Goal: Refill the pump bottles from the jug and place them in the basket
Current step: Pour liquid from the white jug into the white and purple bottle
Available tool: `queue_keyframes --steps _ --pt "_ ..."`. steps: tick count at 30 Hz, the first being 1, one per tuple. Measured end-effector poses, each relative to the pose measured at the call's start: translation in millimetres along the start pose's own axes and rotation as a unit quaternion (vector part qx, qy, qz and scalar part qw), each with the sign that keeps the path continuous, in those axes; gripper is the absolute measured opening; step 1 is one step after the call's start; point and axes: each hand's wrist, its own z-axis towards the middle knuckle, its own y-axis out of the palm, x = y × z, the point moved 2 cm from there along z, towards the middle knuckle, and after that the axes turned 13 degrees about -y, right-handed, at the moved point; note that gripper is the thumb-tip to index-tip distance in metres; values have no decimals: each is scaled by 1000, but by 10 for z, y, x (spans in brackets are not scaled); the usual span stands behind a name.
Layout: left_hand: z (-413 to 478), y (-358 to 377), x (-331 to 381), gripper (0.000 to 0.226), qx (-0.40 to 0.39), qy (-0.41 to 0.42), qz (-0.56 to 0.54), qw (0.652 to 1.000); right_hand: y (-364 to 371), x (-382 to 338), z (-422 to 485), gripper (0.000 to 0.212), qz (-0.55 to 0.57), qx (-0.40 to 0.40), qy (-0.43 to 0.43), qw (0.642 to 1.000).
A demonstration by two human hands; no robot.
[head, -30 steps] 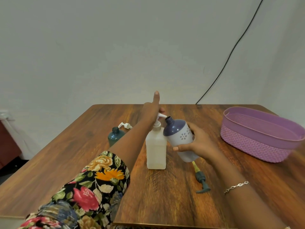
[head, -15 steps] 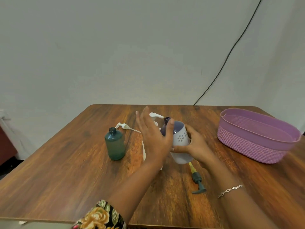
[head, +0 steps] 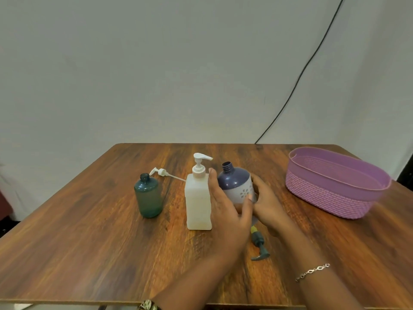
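A purple-and-white bottle (head: 234, 183) with an open neck is held between both hands near the table's middle. My right hand (head: 266, 202) grips its right side. My left hand (head: 228, 211) lies against its left and front, fingers wrapped around it. Just left stands a white square pump bottle (head: 198, 200) with its pump on. A teal bottle (head: 148, 196) with an open neck stands further left. Its white pump (head: 163, 172) lies behind it. A dark green pump (head: 258, 245) lies on the table below my hands. No jug shows.
A purple woven basket (head: 330, 193) sits at the right side of the wooden table (head: 89, 231). A black cable (head: 301, 72) runs down the wall behind. The table's front edge is close to me.
My left hand came off the white bottle's pump, swung back down and closed onto the purple bottle. The purple bottle has been brought from tilted toward more upright.
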Motion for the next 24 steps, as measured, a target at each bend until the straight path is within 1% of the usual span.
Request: queue_keyframes --steps 3,5,10,13,15,19,24 --pt "14 32 4 85 10 -15 -19 1000 -22 0 -34 63 -5 1 -12 1000" --pt "23 91 -3 85 2 -32 -33 999 -76 41 -76 64 1 11 -18 1000" --pt "37 279 -15 92 -58 -63 -40 996 -270 177 -187 67 -3 36 -20 999" --pt "80 383 7 94 -105 -78 -33 991 -402 227 -244 73 -4 54 -14 998" --pt "113 477 28 94 -129 -78 -25 988 -490 237 -292 78 4 71 -6 997" --pt "155 689 68 90 -167 -68 -11 984 -676 293 -352 80 6 98 0 995" --pt "224 937 78 87 -183 -47 20 982 -865 493 -362 78 11 116 12 993"
